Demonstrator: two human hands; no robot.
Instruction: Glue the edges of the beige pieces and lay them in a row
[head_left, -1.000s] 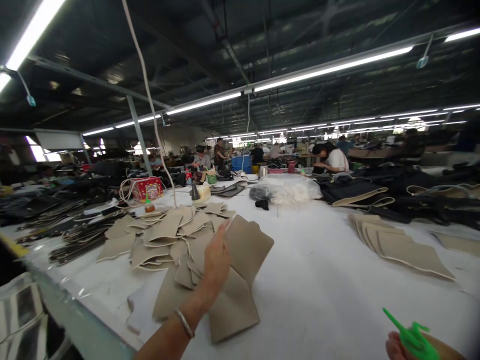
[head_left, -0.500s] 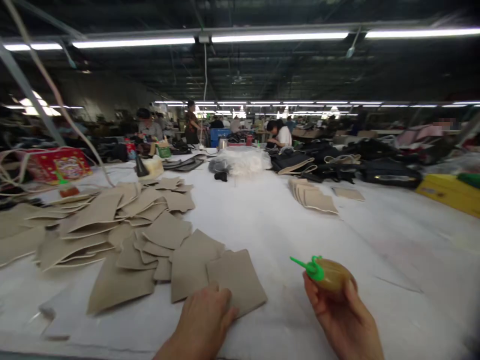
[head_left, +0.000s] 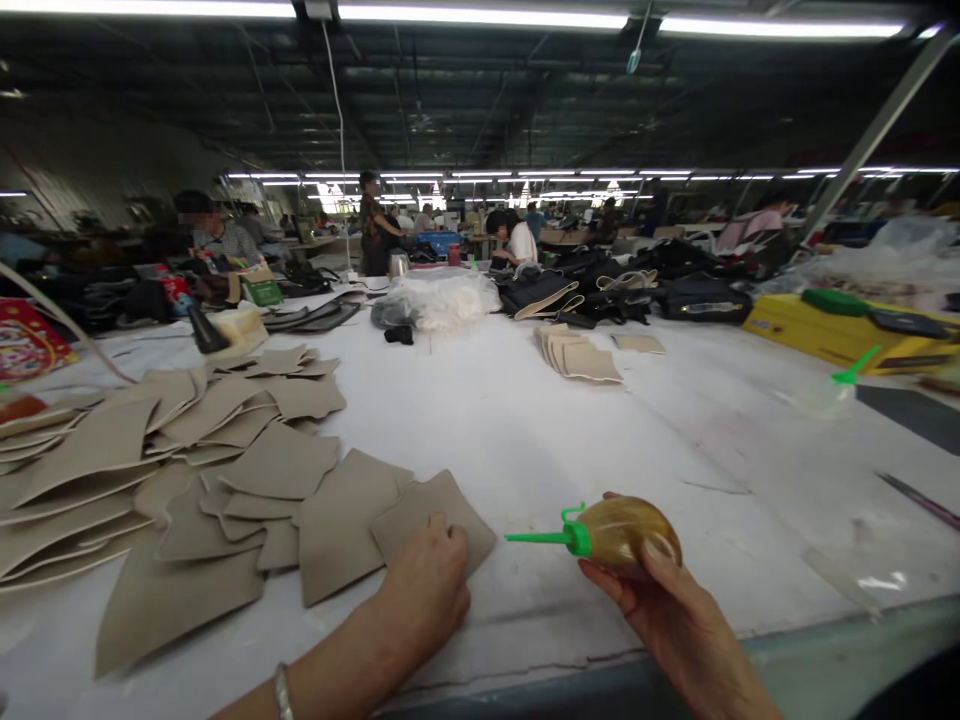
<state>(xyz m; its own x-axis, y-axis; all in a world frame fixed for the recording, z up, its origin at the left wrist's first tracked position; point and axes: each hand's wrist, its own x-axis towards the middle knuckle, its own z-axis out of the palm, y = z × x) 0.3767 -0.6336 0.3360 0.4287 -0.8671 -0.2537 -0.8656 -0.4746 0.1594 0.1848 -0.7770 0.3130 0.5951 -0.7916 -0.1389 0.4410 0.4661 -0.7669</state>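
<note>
My right hand [head_left: 660, 590] is wrapped round a rounded glue bottle [head_left: 626, 535] with amber contents. Its thin green nozzle points left, held above the white tabletop. My left hand [head_left: 427, 580] is closed at the near right edge of a taupe foam-backed piece [head_left: 431, 510]; the fingertips are hidden beneath the knuckles. That piece partly overlaps another taupe piece [head_left: 345, 525] on its left. A loose heap of similar pieces [head_left: 277, 460] spreads across the left of the table.
A small fanned stack of beige pieces [head_left: 577, 355] lies farther back, near a plastic bag [head_left: 439, 298]. On the right are a yellow box [head_left: 810, 325], a second green-nozzled bottle [head_left: 829, 395] and a dark pointed tool [head_left: 919, 498]. Co-workers sit and stand behind.
The view has swung to the right. The taupe piece under my left hand has turned slightly. The glue bottle has come closer to it, its nozzle now nearly level and pointing left.
</note>
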